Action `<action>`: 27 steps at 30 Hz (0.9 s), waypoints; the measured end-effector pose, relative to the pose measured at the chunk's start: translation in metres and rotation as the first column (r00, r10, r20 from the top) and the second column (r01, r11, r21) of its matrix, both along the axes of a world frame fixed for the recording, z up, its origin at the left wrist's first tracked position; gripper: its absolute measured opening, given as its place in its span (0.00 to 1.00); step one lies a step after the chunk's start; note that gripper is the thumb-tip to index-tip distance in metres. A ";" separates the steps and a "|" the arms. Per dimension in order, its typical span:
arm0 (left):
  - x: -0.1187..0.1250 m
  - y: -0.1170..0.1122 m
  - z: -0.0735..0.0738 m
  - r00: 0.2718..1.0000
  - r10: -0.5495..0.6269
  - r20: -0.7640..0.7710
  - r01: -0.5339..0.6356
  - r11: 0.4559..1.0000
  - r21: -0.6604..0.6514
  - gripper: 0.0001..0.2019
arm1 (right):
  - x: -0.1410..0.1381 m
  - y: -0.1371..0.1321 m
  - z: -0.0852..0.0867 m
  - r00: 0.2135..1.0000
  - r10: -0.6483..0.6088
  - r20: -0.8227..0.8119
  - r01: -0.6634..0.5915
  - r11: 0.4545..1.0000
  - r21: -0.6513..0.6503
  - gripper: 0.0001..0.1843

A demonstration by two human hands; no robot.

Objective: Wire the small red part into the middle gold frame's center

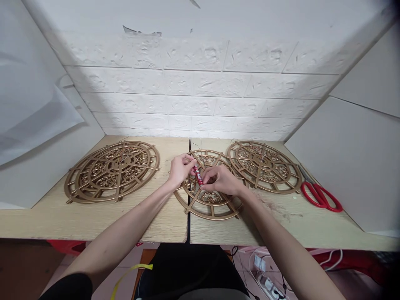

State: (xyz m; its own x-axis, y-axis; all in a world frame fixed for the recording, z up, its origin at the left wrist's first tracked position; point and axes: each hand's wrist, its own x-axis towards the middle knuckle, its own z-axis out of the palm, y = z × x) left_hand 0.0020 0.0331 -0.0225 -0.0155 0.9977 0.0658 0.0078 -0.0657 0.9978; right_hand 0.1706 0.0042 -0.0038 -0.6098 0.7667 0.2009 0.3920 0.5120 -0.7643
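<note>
A small red battery (pixel 198 175) is held at a slant between my two hands, over the middle gold openwork wheel (pixel 213 214). My left hand (pixel 183 168) pinches its upper end between thumb and fingers. At the lower end, the thumb and curled fingers of my right hand (pixel 220 180) grip it. Thin dark wires (pixel 201 153) rise from the wheel just behind my hands. My hands and forearms cover part of the wheel's scrollwork, and the fingers hide both ends of the battery.
A similar gold wheel (pixel 112 196) lies to the left, another gold wheel (pixel 265 187) to the right. Red-handled scissors (pixel 321 198) lie by the right panel. A dark gap (pixel 188 229) splits the wooden table (pixel 162 225). White brick-patterned wall (pixel 193 83) stands behind. A power strip (pixel 270 287) is below.
</note>
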 end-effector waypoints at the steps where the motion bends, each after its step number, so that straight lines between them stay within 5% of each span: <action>1: 0.000 0.000 0.001 1.000 -0.009 0.019 0.009 1.000 -0.013 0.08 | 0.000 0.000 0.000 1.000 0.019 -0.008 -0.019 1.000 -0.003 0.09; 5: -0.002 0.000 0.008 0.992 -0.063 0.106 0.071 0.995 -0.076 0.05 | 0.000 0.002 -0.001 0.997 0.073 -0.015 -0.073 0.997 -0.010 0.12; 20: -0.004 0.003 0.009 0.992 -0.078 0.103 0.093 0.985 -0.143 0.06 | 0.003 0.002 0.001 0.982 -0.061 0.179 0.048 0.996 0.074 0.10; 27: -0.005 0.004 0.009 0.991 -0.086 0.106 0.102 0.982 -0.157 0.09 | 0.001 0.000 0.002 0.998 0.053 0.040 -0.053 0.999 0.011 0.11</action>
State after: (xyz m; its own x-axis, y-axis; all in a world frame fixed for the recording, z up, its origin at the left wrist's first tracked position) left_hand -0.0030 0.0369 -0.0137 0.0804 0.9924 -0.0934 -0.0892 0.1005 0.9909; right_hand 0.1720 0.0037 -0.0016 -0.6572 0.7307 0.1849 0.3937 0.5420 -0.7425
